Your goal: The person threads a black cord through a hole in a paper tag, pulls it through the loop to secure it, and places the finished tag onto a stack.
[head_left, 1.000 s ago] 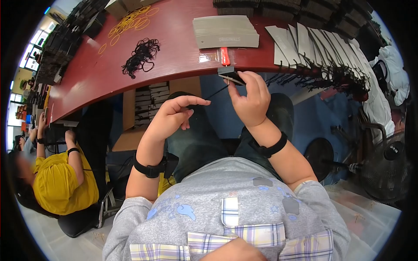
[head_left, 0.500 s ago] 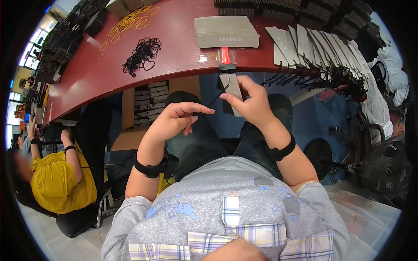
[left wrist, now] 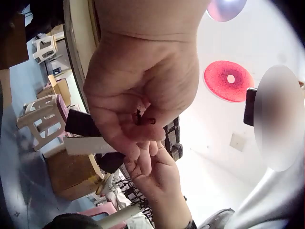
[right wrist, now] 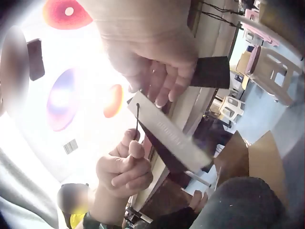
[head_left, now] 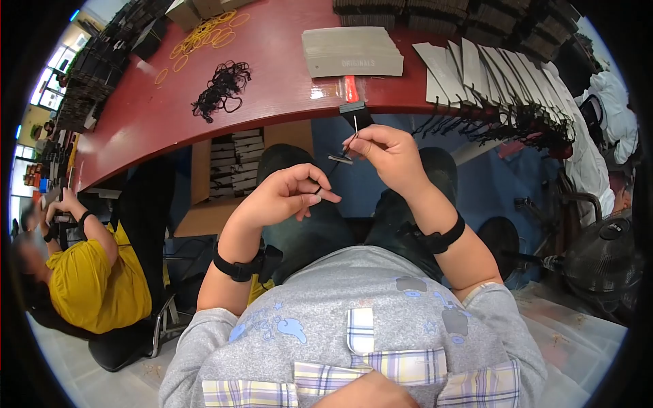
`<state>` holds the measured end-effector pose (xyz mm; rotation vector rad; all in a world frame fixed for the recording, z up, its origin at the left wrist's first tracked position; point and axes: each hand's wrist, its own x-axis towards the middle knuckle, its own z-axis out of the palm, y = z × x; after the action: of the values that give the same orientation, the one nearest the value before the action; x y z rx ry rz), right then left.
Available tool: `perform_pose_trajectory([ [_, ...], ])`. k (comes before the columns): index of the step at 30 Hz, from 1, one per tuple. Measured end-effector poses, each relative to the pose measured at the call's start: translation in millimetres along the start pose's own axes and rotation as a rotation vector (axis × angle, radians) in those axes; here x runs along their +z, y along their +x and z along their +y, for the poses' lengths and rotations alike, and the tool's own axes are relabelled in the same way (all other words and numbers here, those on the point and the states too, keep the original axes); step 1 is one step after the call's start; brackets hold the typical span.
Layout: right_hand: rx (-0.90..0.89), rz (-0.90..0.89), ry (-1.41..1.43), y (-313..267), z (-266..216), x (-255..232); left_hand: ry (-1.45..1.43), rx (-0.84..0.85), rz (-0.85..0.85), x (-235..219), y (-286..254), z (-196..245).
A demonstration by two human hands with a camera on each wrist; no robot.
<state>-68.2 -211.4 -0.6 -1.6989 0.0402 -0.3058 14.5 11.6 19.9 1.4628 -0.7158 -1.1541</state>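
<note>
In the head view the left hand [head_left: 289, 194] pinches a black cord between thumb and forefinger, and the right hand [head_left: 393, 162] holds a hang tag [head_left: 340, 160], seen nearly edge-on, by its end. The right wrist view shows the pale printed tag [right wrist: 167, 130] at the fingertips of the right hand [right wrist: 147, 57], with a dark piece behind it. A black cord [right wrist: 137, 121] runs from its hole to the left hand [right wrist: 125, 171]. A thin metal pin [head_left: 355, 124] points from the red-handled tool [head_left: 350, 88] at the table edge, just above the right fingers.
On the red table [head_left: 272, 75] lie a stack of grey tags [head_left: 352, 51], tangled black cords [head_left: 223, 88], yellow rubber bands [head_left: 207, 34] and a fanned row of corded tags [head_left: 500, 71]. An open carton [head_left: 197, 217] stands below; a person in yellow [head_left: 95, 285] sits at left.
The right hand has moved down and slightly left from the table edge, and its tag has turned from face-on to nearly edge-on. The left hand has curled more and shifted slightly.
</note>
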Motion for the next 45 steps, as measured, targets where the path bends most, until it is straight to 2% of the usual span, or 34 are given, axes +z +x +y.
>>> perform_pose_trajectory([
  [3,-0.097,0.079,-0.097,-2.6,1.6,-0.1,-0.055,0.025,0.066,-2.8,-1.3,-6.9],
  [6,-0.02,0.047,0.301,-8.9,-0.6,2.9,-0.118,0.025,0.177,2.0,-0.2,-3.0],
  [9,0.08,-0.18,0.913,-6.8,3.3,-5.2,-0.138,0.083,0.214,4.8,3.8,-7.7],
  [15,0.088,-0.268,1.21,-9.7,-4.6,-11.4,-0.014,0.13,0.25,17.4,5.9,-4.6],
  [16,0.101,-0.287,1.19,-10.2,-7.6,-12.1,0.013,0.13,0.255,19.6,5.5,-2.7],
  [18,0.127,-0.325,1.149,-11.0,-16.9,-13.5,0.243,0.169,0.302,26.9,2.3,13.3],
  [19,0.085,-0.307,1.076,-10.7,-18.3,-14.5,0.358,0.188,0.324,29.5,0.2,21.3],
  [21,0.003,-0.272,0.931,-10.1,-20.3,-15.9,0.614,0.469,0.402,28.3,0.9,29.3],
  [22,0.03,-0.224,0.844,-10.2,-23.3,-15.2,0.741,0.609,0.439,27.8,0.2,33.3],
  [24,0.079,-0.128,0.668,-9.9,-32.9,-13.0,0.757,0.658,0.516,31.4,-2.5,47.0],
  [27,0.181,-0.13,0.466,-10.9,-53.7,-3.4,0.812,0.781,0.566,36.0,2.9,61.1],
  [29,0.206,-0.179,0.491,-11.8,-55.2,1.3,0.911,0.866,0.556,32.6,10.5,64.0],
  [32,0.191,-0.188,0.538,-10.7,-53.4,5.5,0.849,0.867,0.636,37.1,19.4,59.1],
  [35,0.16,-0.142,0.554,-10.3,-50.9,1.8,0.441,0.705,0.744,39.0,20.4,37.5],
  [38,0.14,-0.178,0.609,-10.9,-49.3,-1.3,0.52,0.659,0.522,41.5,17.8,25.3],
  [39,0.139,-0.195,0.628,-11.2,-51.7,-0.3,0.676,0.695,0.495,42.7,16.6,25.9],
  [43,0.121,-0.243,0.538,-12.1,-55.7,1.0,0.629,0.606,0.51,44.7,16.5,12.5],
  [45,0.026,-0.12,0.286,-14.7,-59.5,-4.9,0.642,0.6,0.516,44.2,16.9,12.3],
])
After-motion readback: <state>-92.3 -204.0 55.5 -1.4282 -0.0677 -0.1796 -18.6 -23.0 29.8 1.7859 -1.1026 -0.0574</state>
